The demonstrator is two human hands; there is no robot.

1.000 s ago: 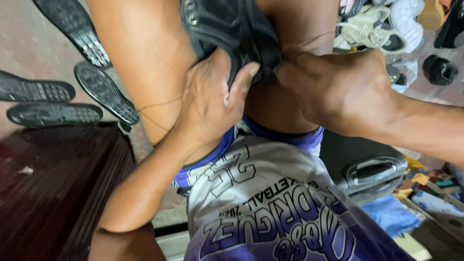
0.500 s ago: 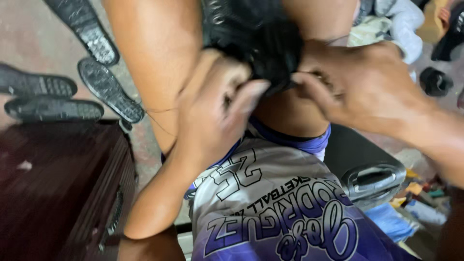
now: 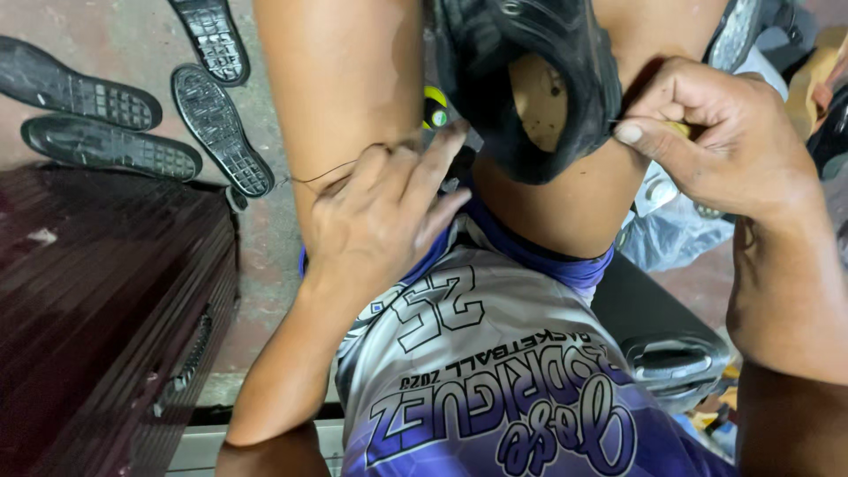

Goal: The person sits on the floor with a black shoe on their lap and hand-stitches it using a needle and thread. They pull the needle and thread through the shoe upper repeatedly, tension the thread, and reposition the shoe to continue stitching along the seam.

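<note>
Black shoe (image 3: 521,79): shown wedged between the bare knees at the top of the view, opening turned toward the camera, tan insole visible inside.
Right hand (image 3: 715,141): closed in a pinch at the shoe's right edge; thumb and forefinger are pressed together on a small item, probably a needle, too small to be identified with certainty.
Left hand (image 3: 380,221): laid on the inner left thigh just beside the shoe, fingers loosely extended with the tips at the shoe's lower left edge; a thin dark thread (image 3: 322,174) is seen running across its knuckles, though an actual grip on it cannot be told.
Loose black soles (image 3: 150,106): four are laid tread-up on the reddish floor at upper left, well apart from the hands.
Dark wooden case (image 3: 97,309): placed at lower left, beside the left forearm.
Purple and white jersey (image 3: 477,380): worn by the person, filling the lower centre.
</note>
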